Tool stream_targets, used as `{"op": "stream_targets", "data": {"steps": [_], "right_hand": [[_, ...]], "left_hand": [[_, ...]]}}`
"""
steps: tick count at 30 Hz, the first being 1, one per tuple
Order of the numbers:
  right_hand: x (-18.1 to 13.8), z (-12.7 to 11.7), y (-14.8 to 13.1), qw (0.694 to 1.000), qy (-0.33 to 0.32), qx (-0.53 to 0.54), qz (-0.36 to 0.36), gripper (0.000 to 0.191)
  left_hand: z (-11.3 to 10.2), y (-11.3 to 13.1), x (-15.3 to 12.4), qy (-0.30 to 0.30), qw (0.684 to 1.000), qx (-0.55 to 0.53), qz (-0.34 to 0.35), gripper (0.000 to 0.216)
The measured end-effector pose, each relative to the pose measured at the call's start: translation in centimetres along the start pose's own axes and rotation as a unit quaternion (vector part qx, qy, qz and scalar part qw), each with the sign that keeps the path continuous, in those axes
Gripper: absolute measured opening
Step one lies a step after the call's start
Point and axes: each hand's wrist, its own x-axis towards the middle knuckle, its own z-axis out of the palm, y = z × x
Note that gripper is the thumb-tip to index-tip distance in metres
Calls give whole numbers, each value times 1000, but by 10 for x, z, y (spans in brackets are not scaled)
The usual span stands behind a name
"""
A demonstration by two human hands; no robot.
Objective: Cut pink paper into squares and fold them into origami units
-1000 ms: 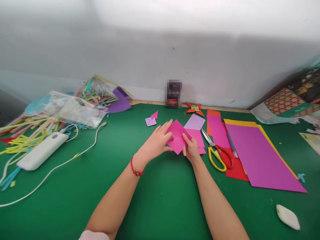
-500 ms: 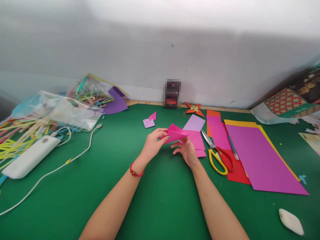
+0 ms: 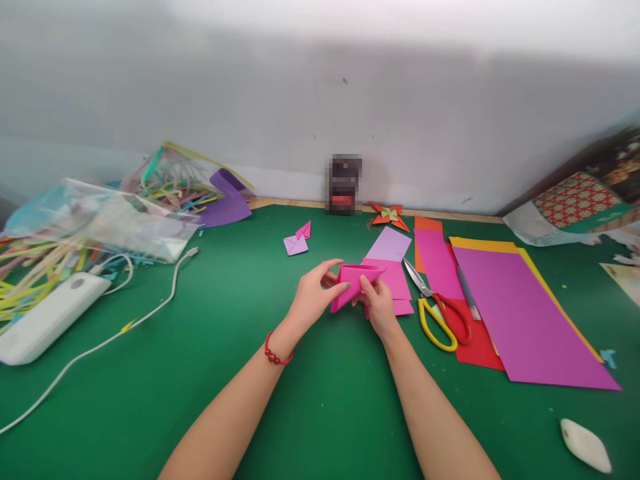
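Note:
A bright pink sheet of folded paper [image 3: 353,281] is held above the green table between both hands. My left hand [image 3: 316,291] pinches its left side, thumb in front and fingers behind. At its right end, my right hand [image 3: 379,303] grips the paper, with the thumb on the near face. Partly behind the right hand lie pink paper squares [image 3: 398,279] and a lilac square [image 3: 389,244]. Scissors [image 3: 434,313] with one yellow and one red handle lie just right of them. Beyond the left hand rests a small folded lilac and pink paper piece [image 3: 297,245].
At right lie a large purple sheet [image 3: 530,313], other coloured sheets, a pen [image 3: 468,293] and a white rounded object [image 3: 585,445]. A white power bank [image 3: 55,317], its cable and a plastic bag [image 3: 135,217] with paper strips occupy the left. An orange paper star [image 3: 389,215] sits near the wall.
The pink paper has been turned so its folded face tilts toward me. My right hand has closed on its right end, thumb now in front. The view has shifted slightly.

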Motion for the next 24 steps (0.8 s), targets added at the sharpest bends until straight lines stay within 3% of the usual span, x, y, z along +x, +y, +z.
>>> {"op": "stream_targets", "data": {"steps": [5, 15, 24], "right_hand": [[-1, 0, -1, 1000, -6, -14, -5, 33], [-3, 4, -6, 997, 59, -46, -20, 36], [-2, 4, -6, 998, 58, -27, -21, 31]], "left_hand": [[-1, -1, -1, -1, 999, 34, 9, 7], [3, 0, -1, -6, 999, 2, -32, 9], [4, -2, 1, -12, 996, -51, -77, 8]]}}
